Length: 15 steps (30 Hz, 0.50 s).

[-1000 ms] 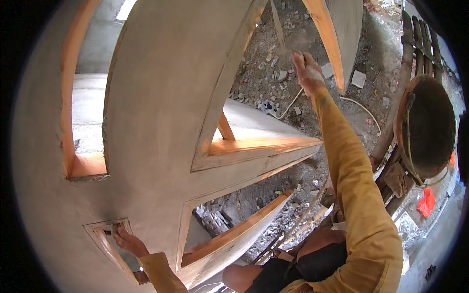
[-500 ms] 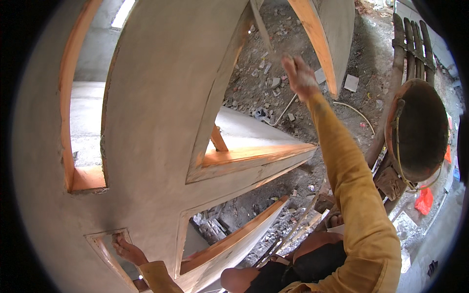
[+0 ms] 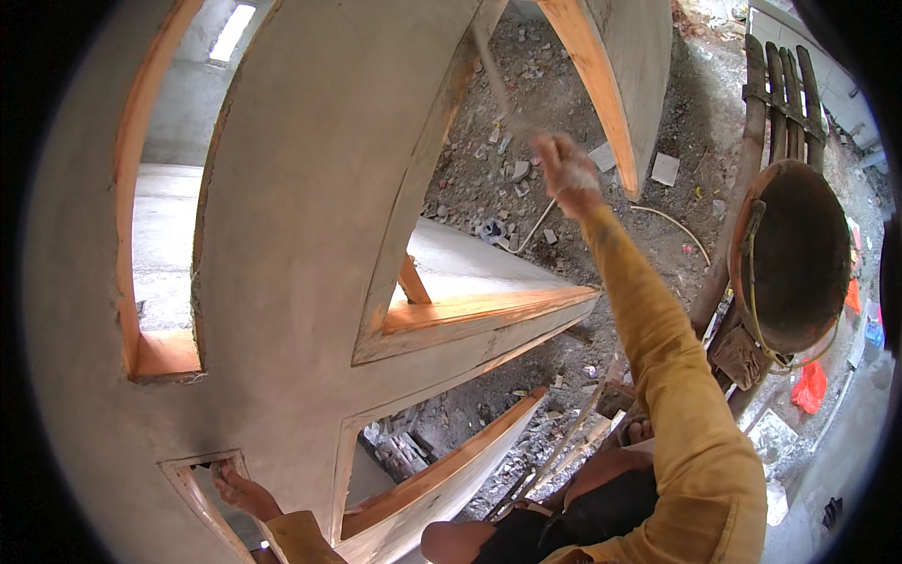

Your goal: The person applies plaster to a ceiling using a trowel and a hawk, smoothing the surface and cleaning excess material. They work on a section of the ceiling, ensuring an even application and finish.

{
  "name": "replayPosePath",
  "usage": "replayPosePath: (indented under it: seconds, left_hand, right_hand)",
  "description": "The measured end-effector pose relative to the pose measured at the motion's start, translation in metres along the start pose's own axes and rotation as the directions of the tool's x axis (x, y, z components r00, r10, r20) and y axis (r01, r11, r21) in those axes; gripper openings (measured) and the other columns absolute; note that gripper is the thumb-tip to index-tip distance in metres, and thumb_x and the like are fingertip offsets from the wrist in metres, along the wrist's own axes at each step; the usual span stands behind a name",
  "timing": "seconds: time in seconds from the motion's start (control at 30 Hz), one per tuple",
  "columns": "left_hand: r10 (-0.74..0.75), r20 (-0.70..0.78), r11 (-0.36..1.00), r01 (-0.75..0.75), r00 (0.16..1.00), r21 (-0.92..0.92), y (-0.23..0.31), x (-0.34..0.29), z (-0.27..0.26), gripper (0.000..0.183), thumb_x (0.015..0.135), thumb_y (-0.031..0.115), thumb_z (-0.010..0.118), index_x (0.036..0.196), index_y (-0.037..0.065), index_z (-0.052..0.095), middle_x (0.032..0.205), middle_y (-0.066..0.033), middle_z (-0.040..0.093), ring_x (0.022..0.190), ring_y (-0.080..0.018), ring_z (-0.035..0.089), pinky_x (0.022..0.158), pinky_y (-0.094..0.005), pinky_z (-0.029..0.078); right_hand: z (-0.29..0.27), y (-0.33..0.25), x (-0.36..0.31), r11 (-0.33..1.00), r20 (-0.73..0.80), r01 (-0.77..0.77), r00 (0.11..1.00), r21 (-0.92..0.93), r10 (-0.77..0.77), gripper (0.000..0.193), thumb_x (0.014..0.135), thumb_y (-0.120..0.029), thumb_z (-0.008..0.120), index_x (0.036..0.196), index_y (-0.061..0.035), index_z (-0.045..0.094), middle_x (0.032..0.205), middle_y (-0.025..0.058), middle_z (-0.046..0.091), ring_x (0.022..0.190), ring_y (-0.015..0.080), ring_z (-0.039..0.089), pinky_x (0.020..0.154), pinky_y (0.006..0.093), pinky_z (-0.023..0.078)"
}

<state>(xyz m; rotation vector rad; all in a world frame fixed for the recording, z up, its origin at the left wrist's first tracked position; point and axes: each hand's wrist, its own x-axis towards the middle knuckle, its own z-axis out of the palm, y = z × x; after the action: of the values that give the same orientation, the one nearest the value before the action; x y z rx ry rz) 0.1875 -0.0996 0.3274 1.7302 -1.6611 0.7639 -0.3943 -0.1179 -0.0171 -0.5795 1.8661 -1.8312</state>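
Observation:
My right hand [image 3: 568,176] is raised at the upper middle, fingers closed on a long, thin, pale strip-like tool [image 3: 490,73]. The tool is smeared by motion, so its exact kind is unclear. It slants up and left, its far end near the timber-framed edge of the grey plastered wall [image 3: 291,216]. Whitish dust or plaster coats the hand. At the lower left, my left hand [image 3: 246,492] curls its fingers over the inner edge of a small window frame [image 3: 193,493] set in that wall. Both arms wear mustard-yellow sleeves.
A large round dark bucket [image 3: 799,254] with a rope-like handle rests at right on a rack of wooden poles [image 3: 778,103]. Rubble and a pale hose [image 3: 676,218] lie below. Orange timber frames [image 3: 489,310] edge the wall openings. A red plastic bag [image 3: 809,387] lies lower right.
My right hand and the tool have shifted slightly left and down in the picture. The view itself has moved a little. My left hand stays at the small frame.

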Motion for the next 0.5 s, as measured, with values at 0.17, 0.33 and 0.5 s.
replayPosePath:
  seconds: [0.17,0.33,0.5]
  left_hand:
    - [0.122,0.022,0.992,-0.121,0.992,-0.042,0.007,-0.002,0.002,0.049,0.096,0.034,0.037,0.119,-0.007,0.053,0.114,-0.0278,0.056,0.105,-0.0413,0.052,0.091,-0.0467,0.04]
    - [0.023,-0.003,1.0,-0.023,1.0,0.02,-0.008,0.003,0.003,0.048,0.096,0.033,0.037,0.119,-0.006,0.053,0.118,-0.0249,0.055,0.108,-0.0409,0.051,0.093,-0.0458,0.039]
    - [0.036,0.046,0.995,-0.041,0.998,0.092,0.003,-0.001,-0.003,0.051,0.096,0.036,0.037,0.122,-0.006,0.051,0.125,-0.0248,0.051,0.114,-0.0398,0.047,0.097,-0.0449,0.035]
  right_hand:
    - [-0.006,-0.02,0.041,0.924,0.068,-0.302,0.953,0.233,0.294,0.051,0.089,-0.052,0.048,0.107,-0.0062,0.057,0.069,0.0054,0.053,0.056,0.0135,0.053,0.052,0.0314,0.046]
    - [-0.012,-0.007,0.046,0.995,-0.149,-0.098,0.984,0.01,0.098,0.046,0.086,-0.05,0.051,0.102,-0.0066,0.057,0.076,0.0098,0.058,0.064,0.0156,0.057,0.058,0.0331,0.048]
    - [-0.011,-0.005,0.069,0.965,-0.222,-0.057,0.975,-0.255,-0.001,0.04,0.083,-0.04,0.055,0.104,-0.0049,0.056,0.101,0.0212,0.063,0.095,0.0373,0.06,0.082,0.0431,0.046]
